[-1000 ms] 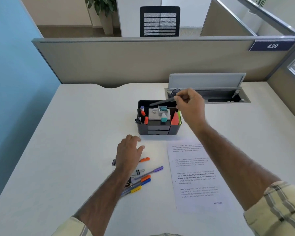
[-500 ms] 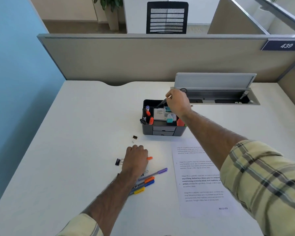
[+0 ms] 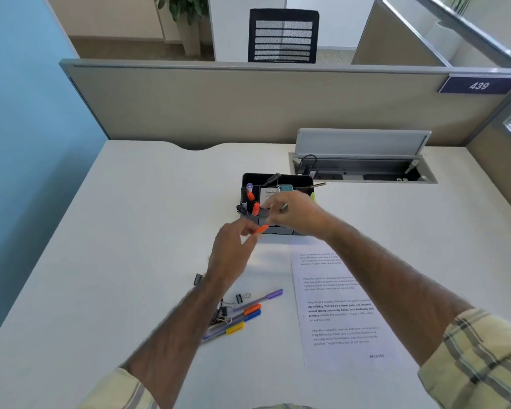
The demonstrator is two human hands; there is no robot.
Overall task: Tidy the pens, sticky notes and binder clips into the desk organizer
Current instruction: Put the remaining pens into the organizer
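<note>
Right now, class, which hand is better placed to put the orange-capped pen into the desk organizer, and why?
Left. The left hand has the orange-capped pen in its grip, raised just in front of the desk organizer. The right hand hovers close, but would first have to take the pen.

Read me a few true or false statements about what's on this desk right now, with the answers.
1. The left hand holds an orange-capped pen. True.
2. The printed sheet lies left of the loose pens. False: it lies to their right.
3. The desk organizer is empty. False: markers and other items stand in it.
4. Binder clips lie on the desk. True.
</note>
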